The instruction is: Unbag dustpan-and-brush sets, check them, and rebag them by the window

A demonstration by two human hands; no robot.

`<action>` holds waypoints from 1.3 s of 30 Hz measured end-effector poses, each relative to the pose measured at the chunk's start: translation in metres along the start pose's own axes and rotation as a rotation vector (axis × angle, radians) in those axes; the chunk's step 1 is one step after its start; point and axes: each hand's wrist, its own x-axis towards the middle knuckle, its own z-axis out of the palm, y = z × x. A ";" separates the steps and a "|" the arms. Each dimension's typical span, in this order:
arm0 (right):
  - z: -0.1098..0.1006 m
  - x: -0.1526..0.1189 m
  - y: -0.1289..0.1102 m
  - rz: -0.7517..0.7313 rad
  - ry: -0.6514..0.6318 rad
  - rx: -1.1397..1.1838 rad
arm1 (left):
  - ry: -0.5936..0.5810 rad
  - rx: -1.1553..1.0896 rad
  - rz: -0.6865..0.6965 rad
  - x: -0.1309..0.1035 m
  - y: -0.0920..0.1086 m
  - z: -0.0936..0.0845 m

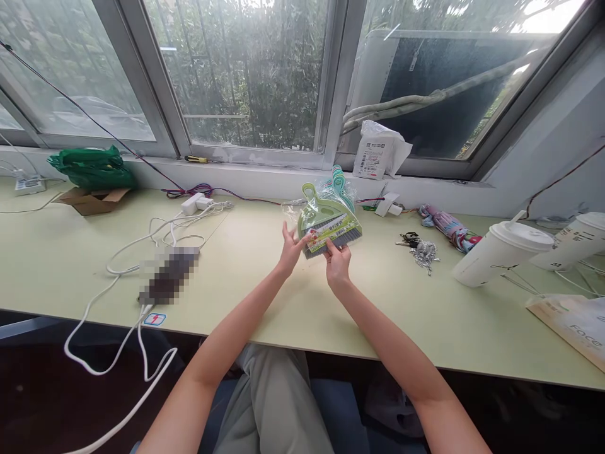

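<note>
Green plastic, a bag (92,166), lay bunched at the far left of the surface (246,252), under the window (246,69), with a torn carton (92,200) just in front of it. White cables (155,236) looped from a charger (191,203) near the sill down over the front edge; a dark blurred object (169,275) lay among them.

At the middle, both hands held a packaged dustpan set (327,221) tilted above the surface, near the far half of it. The left hand (289,248) had its fingers half spread, the thumb pressed to the label at the pack's lower left corner. The right hand (337,263) pinched the lower edge of the pack between thumb and fingers, from below. The pack was clear film around a light green pan with a grey brush edge; a teal handle stood up behind it.

Further right, a white pouch (378,151) leaned on the sill. A bunch of keys (418,248) lay on the surface, with a folded umbrella (447,227) just beyond them. Two lidded paper cups (501,252) lay tipped to the right of those, well apart from the hands, and a paper bag (574,328) rested at the near right corner.
</note>
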 end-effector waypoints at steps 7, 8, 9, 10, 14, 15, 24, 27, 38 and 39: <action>-0.001 -0.002 -0.002 0.007 0.073 0.039 | -0.228 -0.133 -0.214 -0.013 -0.016 0.015; -0.001 -0.001 -0.002 0.009 0.068 0.046 | -0.205 -0.115 -0.236 -0.011 -0.014 0.014; 0.000 -0.001 -0.002 0.010 0.057 0.050 | -0.178 -0.096 -0.250 -0.008 -0.013 0.011; 0.001 -0.002 -0.002 0.013 0.038 0.050 | -0.155 -0.081 -0.253 -0.004 -0.011 0.008; 0.004 -0.008 0.003 0.024 -0.037 0.035 | -0.090 -0.069 -0.156 0.006 -0.006 -0.005; 0.005 -0.010 0.004 0.026 -0.038 0.033 | -0.068 -0.079 -0.126 0.006 -0.006 -0.006; 0.002 -0.003 0.003 0.141 -0.234 -0.013 | 0.072 -0.050 0.006 0.003 -0.009 -0.007; 0.000 -0.001 0.003 0.147 -0.230 -0.010 | 0.026 -0.025 0.020 0.005 -0.011 -0.011; -0.014 0.022 -0.002 0.142 -0.187 -0.074 | -0.187 -0.108 -0.016 -0.002 -0.010 -0.003; -0.014 0.022 -0.001 0.145 -0.189 -0.075 | -0.183 -0.111 -0.015 -0.002 -0.010 -0.004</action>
